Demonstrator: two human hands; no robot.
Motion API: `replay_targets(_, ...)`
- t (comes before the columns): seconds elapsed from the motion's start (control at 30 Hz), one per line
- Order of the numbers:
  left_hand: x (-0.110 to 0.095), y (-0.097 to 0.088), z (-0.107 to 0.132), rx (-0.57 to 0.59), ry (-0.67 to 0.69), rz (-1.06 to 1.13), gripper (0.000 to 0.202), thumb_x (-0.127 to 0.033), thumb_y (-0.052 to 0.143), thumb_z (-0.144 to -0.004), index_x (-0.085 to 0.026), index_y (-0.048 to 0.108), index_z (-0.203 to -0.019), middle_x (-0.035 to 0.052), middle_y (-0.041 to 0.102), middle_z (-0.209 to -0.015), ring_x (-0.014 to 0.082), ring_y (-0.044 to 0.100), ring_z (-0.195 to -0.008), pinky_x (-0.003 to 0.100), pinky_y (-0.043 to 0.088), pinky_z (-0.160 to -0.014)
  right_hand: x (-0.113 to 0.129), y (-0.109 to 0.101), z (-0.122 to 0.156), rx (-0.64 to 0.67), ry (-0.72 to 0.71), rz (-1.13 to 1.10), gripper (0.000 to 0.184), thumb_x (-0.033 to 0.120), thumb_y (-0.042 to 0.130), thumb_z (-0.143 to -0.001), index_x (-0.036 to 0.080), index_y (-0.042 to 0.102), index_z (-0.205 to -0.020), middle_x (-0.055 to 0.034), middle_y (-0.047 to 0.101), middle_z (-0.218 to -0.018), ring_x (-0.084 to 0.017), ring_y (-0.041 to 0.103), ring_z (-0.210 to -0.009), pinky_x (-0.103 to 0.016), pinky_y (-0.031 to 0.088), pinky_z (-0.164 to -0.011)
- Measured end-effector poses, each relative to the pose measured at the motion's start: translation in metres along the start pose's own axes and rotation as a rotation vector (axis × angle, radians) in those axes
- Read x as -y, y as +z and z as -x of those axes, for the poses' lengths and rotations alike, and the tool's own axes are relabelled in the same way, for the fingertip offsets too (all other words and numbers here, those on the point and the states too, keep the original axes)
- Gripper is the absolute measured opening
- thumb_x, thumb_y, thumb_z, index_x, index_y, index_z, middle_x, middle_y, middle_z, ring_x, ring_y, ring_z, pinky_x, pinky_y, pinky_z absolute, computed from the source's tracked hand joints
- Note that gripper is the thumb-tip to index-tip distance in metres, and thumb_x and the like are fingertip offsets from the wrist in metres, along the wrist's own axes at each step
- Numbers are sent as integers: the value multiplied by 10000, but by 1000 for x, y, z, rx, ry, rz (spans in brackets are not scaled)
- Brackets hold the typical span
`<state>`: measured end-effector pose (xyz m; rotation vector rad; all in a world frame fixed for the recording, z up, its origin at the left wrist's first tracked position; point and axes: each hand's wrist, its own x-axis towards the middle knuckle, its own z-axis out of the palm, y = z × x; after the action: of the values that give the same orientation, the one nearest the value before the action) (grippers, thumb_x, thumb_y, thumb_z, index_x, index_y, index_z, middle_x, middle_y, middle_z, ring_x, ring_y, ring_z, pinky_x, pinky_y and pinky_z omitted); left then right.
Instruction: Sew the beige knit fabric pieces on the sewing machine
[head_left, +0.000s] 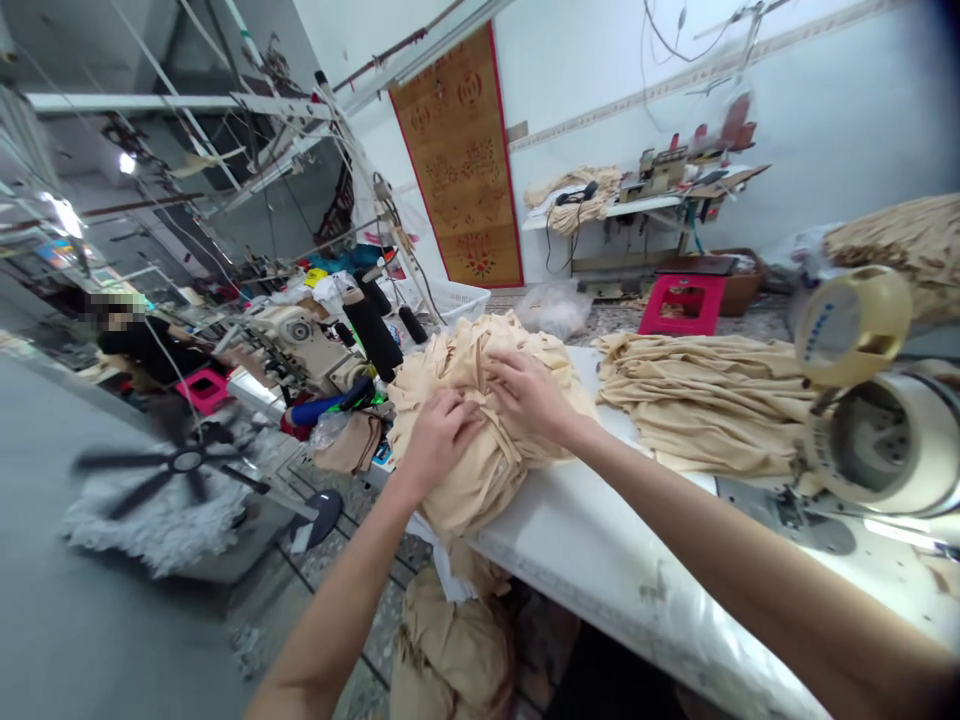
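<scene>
Two beige lots lie on the white bench [600, 540]: one crumpled fabric bundle [480, 470] at its left end, one flat fabric stack [697, 400] to the right, near one sewing machine [885, 440]. The bundle lies under both hands, long axis running from the near edge away. The left hand [439, 435] has its grip clenched in the cloth; the right hand [529, 395] rests on top, and I cannot tell its grip

Both arms show bare from forearm to wrist, the left arm [345, 600] and the right arm [712, 550] alike slender and smooth, and the left grip [439, 435] and right grip [529, 395] are bare-fingered.
</scene>
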<state>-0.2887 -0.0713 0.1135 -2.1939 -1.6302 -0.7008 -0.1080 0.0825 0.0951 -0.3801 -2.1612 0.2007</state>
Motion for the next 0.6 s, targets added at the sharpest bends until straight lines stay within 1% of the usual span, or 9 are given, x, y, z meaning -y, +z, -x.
replay_targets(0.1,8,8,6,-105,-97,158,124,-307,619,-1061,-229,712,-1034,82,689,-1073,268,646,-1156,447,542,-1030,-7,6,15,49,-46,14,343,287,550,-1078,234,717,-1373,-113,632,-1523,-303,527,-1456,-523,425,-1209)
replay_targets(0.17,12,12,9,-166,-133,220,119,-283,608,-1065,-223,688,-1000,77,677,-1077,254,641,-1150,431,533,-1032,-14,11,23,67,-56,23,364,322,516,-1106,243,698,-1412,-102,600,-1570,-291,471,-1516,-531,381,-1244)
replay_targets(0.23,13,13,10,-181,-150,243,125,-266,571,-1080,-217,671,-1022,82,664,-1098,241,639,-1146,410,534,-1018,-20,14,28,71,-38,27,382,347,498,-1119,262,678,-1445,-87,571,-1604,-281,439,-1545,-533,359,-1259)
replay_targets(0.3,12,11,9,-166,-151,248,114,-278,578,-1077,-219,669,-1112,84,653,-1111,236,642,-1113,398,538,-988,-23,16,29,80,-21,34,395,355,492,-1123,275,661,-1470,-79,546,-1627,-281,410,-1566,-540,341,-1269)
replay_targets(0.4,8,5,2,-54,-99,159,248,-346,673,-1031,-248,686,-1259,79,658,-1077,260,629,-1067,418,522,-966,-25,17,27,101,-22,26,402,351,498,-1121,268,653,-1483,-79,528,-1642,-286,404,-1569,-539,337,-1272)
replay_targets(0.47,9,3,-6,17,-66,102,197,-356,703,-1010,-262,745,-1177,69,671,-1008,274,625,-1054,424,509,-960,-25,15,26,113,-25,8,402,346,518,-1114,260,654,-1482,-82,531,-1639,-289,411,-1564,-536,344,-1270)
replay_targets(0.5,11,2,-10,14,-78,109,141,-354,708,-1003,-259,768,-1089,63,678,-970,270,633,-1034,411,512,-944,-26,15,25,116,-23,-1,403,346,527,-1110,261,654,-1482,-82,533,-1637,-291,412,-1563,-537,346,-1269)
replay_targets(0.53,15,3,-14,-21,-112,140,122,-352,708,-1001,-250,772,-1016,56,685,-942,257,645,-999,388,522,-916,-26,14,25,119,-18,-9,403,348,532,-1107,262,655,-1481,-82,536,-1635,-294,412,-1563,-541,347,-1269)
replay_targets(0.6,26,3,-21,-147,-222,200,169,-370,662,-1026,-229,747,-986,48,697,-931,224,661,-920,341,539,-841,-28,13,25,126,-5,-28,410,352,533,-1106,268,647,-1491,-79,531,-1639,-299,405,-1568,-554,341,-1272)
